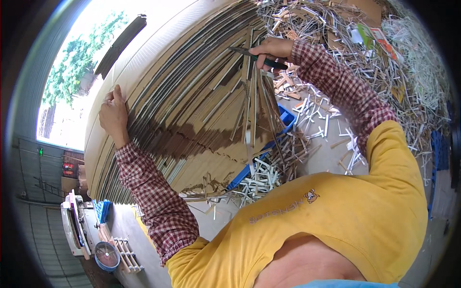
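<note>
A tall stack of cardboard sheets (192, 91), with brown torn edges and a pale outer sheet (158, 36), fills the middle. At its left side my left hand (114, 115) is closed, its fingers bent against the pale sheet's edge; what lies under the fingers is partly hidden. My right hand (272, 52), at the stack's upper right, grips a knife (275, 63) with a dark green handle. Its grey blade points left over the sheet edges. Below that hand, narrow cardboard strips (252, 108) hang down from the stack, fanned apart.
Loose cardboard strips and scraps (307, 29) are heaped at the upper right, beside pale shredded material (413, 53). White offcuts (261, 180) lie below the stack near a blue crate (287, 119). At lower left stand a fan (107, 256) and a white machine (76, 223).
</note>
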Motion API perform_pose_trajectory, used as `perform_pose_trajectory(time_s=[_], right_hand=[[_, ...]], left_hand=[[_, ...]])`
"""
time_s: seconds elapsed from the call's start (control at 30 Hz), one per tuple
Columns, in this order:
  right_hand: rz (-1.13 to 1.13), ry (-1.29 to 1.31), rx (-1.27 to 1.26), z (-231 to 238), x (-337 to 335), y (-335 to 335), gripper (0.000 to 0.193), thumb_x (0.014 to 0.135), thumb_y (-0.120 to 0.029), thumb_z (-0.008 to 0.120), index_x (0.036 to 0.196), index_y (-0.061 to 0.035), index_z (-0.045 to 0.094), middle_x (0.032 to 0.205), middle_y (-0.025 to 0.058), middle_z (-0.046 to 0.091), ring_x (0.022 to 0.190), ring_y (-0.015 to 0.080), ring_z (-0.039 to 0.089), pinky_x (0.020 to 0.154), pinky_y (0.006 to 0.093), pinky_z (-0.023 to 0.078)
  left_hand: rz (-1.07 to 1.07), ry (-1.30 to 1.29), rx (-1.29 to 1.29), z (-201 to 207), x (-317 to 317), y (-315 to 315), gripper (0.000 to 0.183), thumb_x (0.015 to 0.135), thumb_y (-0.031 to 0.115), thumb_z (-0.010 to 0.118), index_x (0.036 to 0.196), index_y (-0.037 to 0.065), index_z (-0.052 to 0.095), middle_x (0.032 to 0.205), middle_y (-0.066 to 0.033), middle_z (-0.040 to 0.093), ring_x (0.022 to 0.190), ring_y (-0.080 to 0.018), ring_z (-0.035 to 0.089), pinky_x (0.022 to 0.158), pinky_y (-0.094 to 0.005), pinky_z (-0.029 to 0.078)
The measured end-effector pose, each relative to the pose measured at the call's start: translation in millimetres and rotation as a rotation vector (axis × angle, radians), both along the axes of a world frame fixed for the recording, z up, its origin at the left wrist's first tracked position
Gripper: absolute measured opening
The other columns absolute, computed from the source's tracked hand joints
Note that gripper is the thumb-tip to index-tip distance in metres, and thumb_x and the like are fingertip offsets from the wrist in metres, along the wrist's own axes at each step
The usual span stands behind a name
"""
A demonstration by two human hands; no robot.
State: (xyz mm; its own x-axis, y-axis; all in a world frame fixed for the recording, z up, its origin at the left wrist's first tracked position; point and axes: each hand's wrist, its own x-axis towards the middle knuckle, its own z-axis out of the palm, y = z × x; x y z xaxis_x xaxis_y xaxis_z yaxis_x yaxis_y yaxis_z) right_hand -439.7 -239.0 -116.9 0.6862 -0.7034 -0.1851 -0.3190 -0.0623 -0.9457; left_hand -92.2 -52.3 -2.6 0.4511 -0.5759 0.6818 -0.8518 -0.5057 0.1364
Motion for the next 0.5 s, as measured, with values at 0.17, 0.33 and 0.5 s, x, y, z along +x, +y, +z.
perform_pose_trajectory(time_s=[0.17,0.33,0.5], right_hand=[[-0.130,-0.041,-0.149,-6.8,22.8,20.4,0.046,0.080,-0.039,0.052,0.065,0.0035,0.061,0.053,0.0099,0.056,0.039,0.0141,0.050,0.038,0.0251,0.043],[-0.223,-0.144,-0.419,-65.7,20.3,49.7,0.046,0.077,-0.043,0.054,0.061,0.0004,0.059,0.054,0.0079,0.055,0.040,0.0189,0.048,0.044,0.0297,0.043],[0.082,-0.183,-0.125,-115.6,-33.5,151.1,0.041,0.080,-0.035,0.053,0.102,0.0002,0.056,0.072,0.0103,0.061,0.062,0.0140,0.055,0.059,0.0298,0.045]], left_hand=[[0.005,0.001,-0.022,0.7,4.0,2.2,0.055,0.080,0.055,0.038,0.097,0.008,0.062,0.087,-0.0189,0.060,0.086,-0.0343,0.056,0.074,-0.0410,0.043],[0.027,0.006,0.014,1.8,1.4,-1.3,0.054,0.079,0.055,0.039,0.096,0.009,0.062,0.087,-0.0182,0.061,0.086,-0.0343,0.056,0.073,-0.0411,0.043],[0.007,-0.018,0.028,-5.6,13.2,-4.2,0.052,0.079,0.054,0.039,0.094,0.010,0.063,0.085,-0.0186,0.061,0.083,-0.0350,0.057,0.071,-0.0406,0.044]])
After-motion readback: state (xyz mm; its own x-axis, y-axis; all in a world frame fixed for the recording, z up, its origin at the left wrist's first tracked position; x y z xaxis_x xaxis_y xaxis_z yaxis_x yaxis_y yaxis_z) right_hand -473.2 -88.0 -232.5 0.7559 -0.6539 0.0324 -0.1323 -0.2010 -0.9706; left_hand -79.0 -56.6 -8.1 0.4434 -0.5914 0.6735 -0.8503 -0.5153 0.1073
